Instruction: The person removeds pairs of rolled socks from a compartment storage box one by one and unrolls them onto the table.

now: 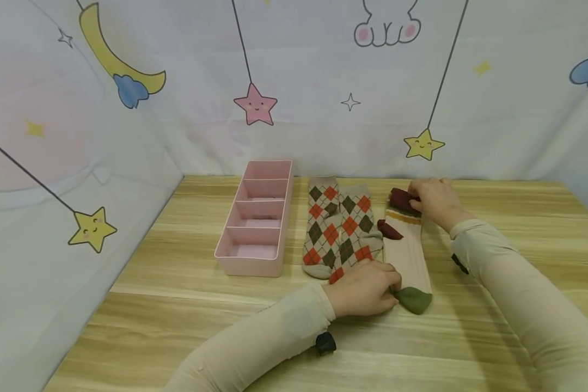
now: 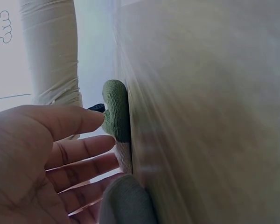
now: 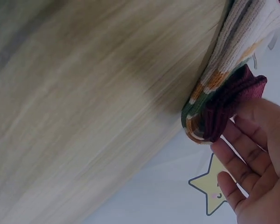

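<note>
A cream sock [image 1: 405, 256] with a green toe, maroon heel and striped maroon cuff lies lengthwise on the table. Its layers are stacked flat, as the right wrist view shows. My left hand [image 1: 365, 288] pinches the edge of the green toe [image 2: 115, 105] between thumb and forefinger, the other fingers loosely extended. At the far end my right hand [image 1: 436, 200] pinches the maroon cuff [image 3: 224, 105], which is folded over. Two argyle socks [image 1: 320, 231] in beige, orange and dark green lie side by side left of the cream sock; my left forearm and hand cover part of the nearer toe.
A pink box [image 1: 255, 265] with several compartments stands left of the argyle socks. Behind the wooden table [image 1: 176, 321] hangs a white curtain [image 1: 313, 141] printed with stars and a moon. Each sleeve has a black strap piece at the wrist.
</note>
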Available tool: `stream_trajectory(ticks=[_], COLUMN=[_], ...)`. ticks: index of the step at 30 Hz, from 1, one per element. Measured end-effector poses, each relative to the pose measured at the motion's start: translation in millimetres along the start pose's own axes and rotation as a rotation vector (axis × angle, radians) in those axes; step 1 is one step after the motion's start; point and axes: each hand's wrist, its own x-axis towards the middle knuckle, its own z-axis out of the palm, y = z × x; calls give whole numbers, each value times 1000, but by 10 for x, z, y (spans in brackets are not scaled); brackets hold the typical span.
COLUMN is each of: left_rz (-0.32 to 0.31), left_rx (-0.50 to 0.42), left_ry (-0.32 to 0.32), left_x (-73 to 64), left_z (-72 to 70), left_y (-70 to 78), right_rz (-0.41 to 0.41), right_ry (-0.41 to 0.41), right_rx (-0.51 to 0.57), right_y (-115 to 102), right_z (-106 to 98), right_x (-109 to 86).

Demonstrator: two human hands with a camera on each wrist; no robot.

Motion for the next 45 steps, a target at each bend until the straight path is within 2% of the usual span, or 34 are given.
stream_trajectory(ticks=[6,10,17,23,45], left_rz=[-2,-3,3,5,12], left_rx=[-32,-44,-54,-55,-49], left_ry=[-20,-26,-25,-18,-17], left_x=[-5,-6,-8,1,9], left_z=[-10,-17,-19,-8,2], left_y=[-1,-7,-16,-18,-27], right_rz=[-10,-22,-58,-67,-74], right_ry=[-79,-98,-112,-95,13], right_rx=[10,12,-72,-125,-159], right_y=[-4,-9,-39,-45,-19], right_z=[12,20,40,60,4], right_x=[-4,-6,-4,14,33])
